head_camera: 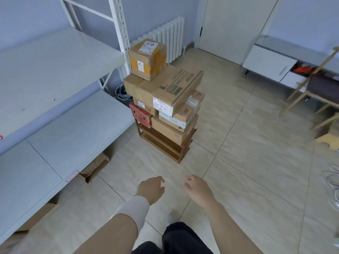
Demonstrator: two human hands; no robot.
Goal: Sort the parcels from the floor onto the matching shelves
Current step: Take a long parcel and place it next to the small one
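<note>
The head view looks down at a tiled floor (247,143). The left hand (151,189) and right hand (199,189) reach forward side by side above it, apart from each other and holding nothing; the fingers of both are loosely curled and slightly spread. A white wristband (134,208) wraps the left wrist. Ahead, well apart from the hands, the parcels are stacked on a low wooden rack (165,145) just beside the shelf post (122,33): a small taped box (147,59) sits on top of a long box (165,88), with a red box (140,114) and other brown boxes beneath. The grey shelves (55,70) run along the left, and torn cartons (95,165) lie under the lowest one. A radiator (170,35) stands behind the stack, a white cabinet (269,63) and a chair (321,88) at the right.
</note>
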